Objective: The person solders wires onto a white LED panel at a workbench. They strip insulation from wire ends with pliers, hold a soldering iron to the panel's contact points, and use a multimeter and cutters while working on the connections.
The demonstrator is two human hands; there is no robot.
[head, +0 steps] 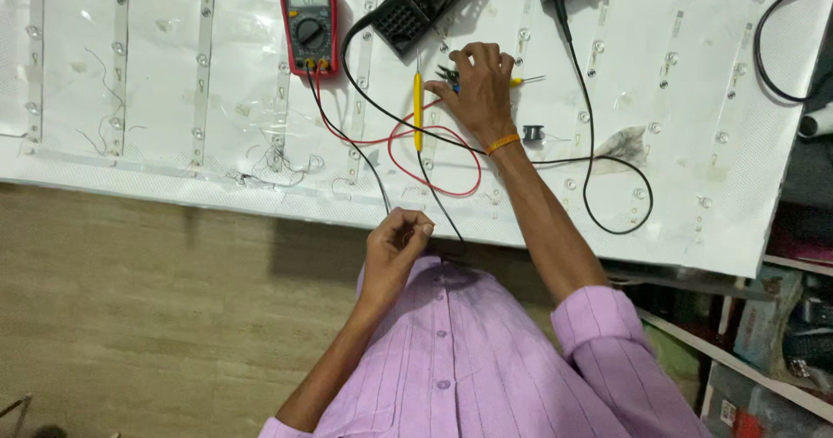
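Fingers of the left hand [395,243] pinch a black lead [380,186]; right hand [477,87] grips small pliers [449,77].

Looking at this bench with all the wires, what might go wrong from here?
The red and black leads loop beside the right hand; a sleeve or wrist could snag them and drag the red multimeter. The left hand pinches something thin at the panel's edge; a tug might pull loose wires across the strips.

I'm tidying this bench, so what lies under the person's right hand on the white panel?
Under the right hand small dark pliers poke out leftward and a thin yellow-handled tool pokes out rightward, on the white LED backlight panel. Their middles are hidden by the palm.
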